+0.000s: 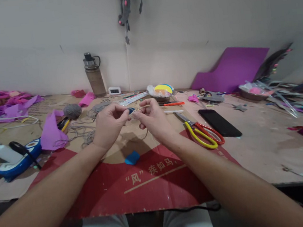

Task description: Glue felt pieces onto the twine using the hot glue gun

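My left hand [111, 123] is closed in a pinch on a small dark blue piece [131, 110], mostly covered by the fingers. Close beside it, the fingertips of my right hand [153, 118] are pinched together on a thin strand of yarn [146, 135], which loops down below the hand. Whether the strand passes through the blue piece is hidden. Under the hands, a bright blue felt scrap [132, 157] lies on the red and tan cardboard [116, 189]. To the right of my right hand rest scissors [202, 133] with red and yellow handles.
Grey yarn [72, 111] and purple felt [53, 133] lie to the left, near a blue holder [24, 163]. A bottle [95, 78] and a bowl [162, 97] stand at the back. A black phone [219, 122] lies right of the scissors. Purple sheet [230, 69] leans on the wall.
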